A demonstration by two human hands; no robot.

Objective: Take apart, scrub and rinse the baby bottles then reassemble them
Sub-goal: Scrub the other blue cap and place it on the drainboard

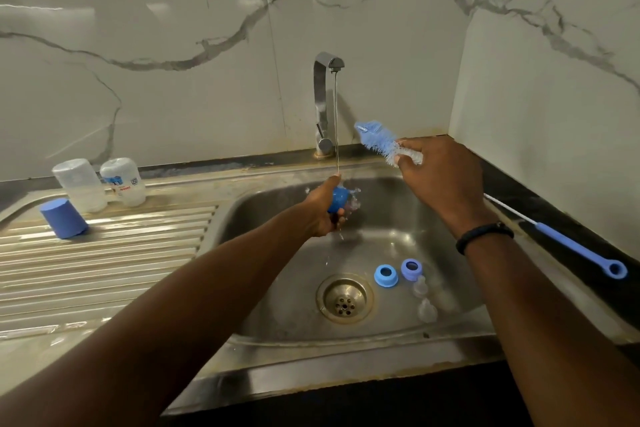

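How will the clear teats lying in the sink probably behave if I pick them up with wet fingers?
The clear teats look thin and soft, so they will probably flex when pinched. They lie in the wet sink near the drain, so they are likely slippery. Being small, they should feel very light.

— How many bottles and caps?
— Two clear bottles [80,184] [124,181], two blue caps [63,217] [337,199].
— And the rest?
— Two rings [386,275] [411,268], two clear teats [420,286] [427,310], two brushes [381,142] [568,242].
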